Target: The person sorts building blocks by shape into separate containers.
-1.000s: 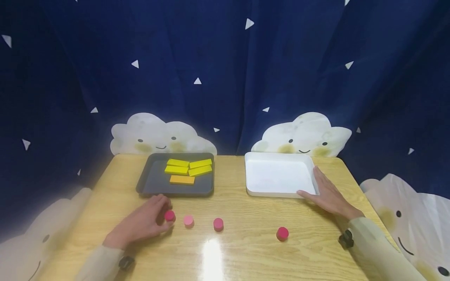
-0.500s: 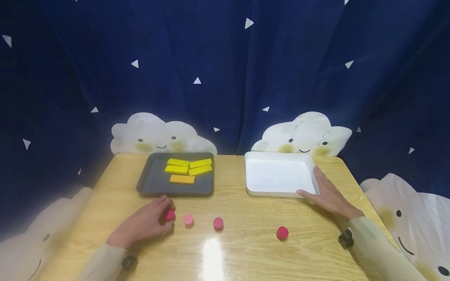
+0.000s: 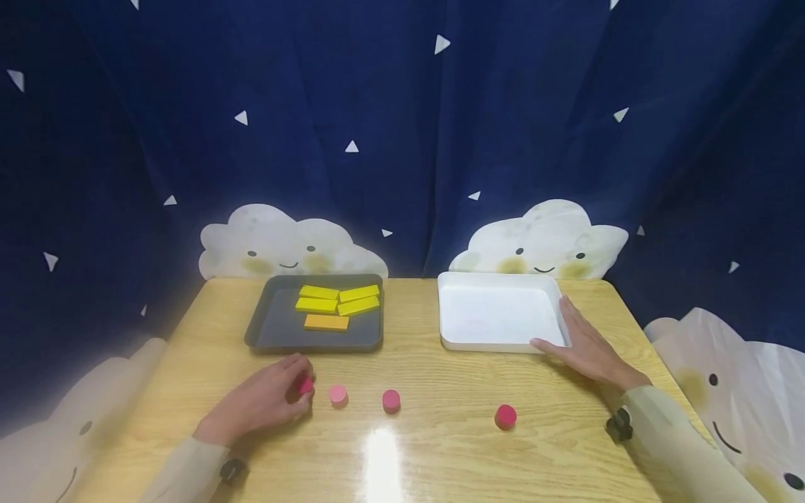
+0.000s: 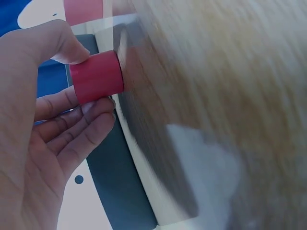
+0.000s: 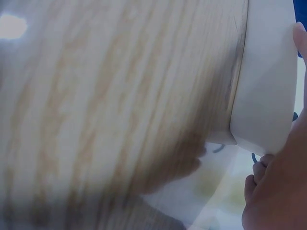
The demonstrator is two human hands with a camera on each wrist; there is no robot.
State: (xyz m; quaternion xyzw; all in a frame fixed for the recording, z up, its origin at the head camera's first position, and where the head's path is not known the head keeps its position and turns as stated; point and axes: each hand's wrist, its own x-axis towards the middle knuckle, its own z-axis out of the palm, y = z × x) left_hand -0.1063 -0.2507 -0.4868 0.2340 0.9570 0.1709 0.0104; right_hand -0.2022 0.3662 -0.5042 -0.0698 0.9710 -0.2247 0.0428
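My left hand (image 3: 258,402) pinches a red cylindrical block (image 4: 97,76) between thumb and fingertips, just in front of the dark grey tray (image 3: 267,325). In the head view the fingers partly hide that block. Right of it on the table stand a light pink cylindrical block (image 3: 338,396) and a darker pink one (image 3: 391,401). My right hand (image 3: 588,349) rests against the near right corner of the white tray (image 3: 497,307), its fingers along the right side and its thumb on the front rim. The fingers look straight.
Several yellow rectangular blocks (image 3: 316,305) and an orange one (image 3: 326,322) lie in the grey tray. Another red cylinder (image 3: 506,417) stands nearer the front, below the white tray. A dark blue curtain (image 3: 402,140) hangs behind the wooden table (image 3: 440,447).
The left fingers have closed round the red cylindrical block, and the hand has shifted slightly right. My right hand and both trays have stayed in place.
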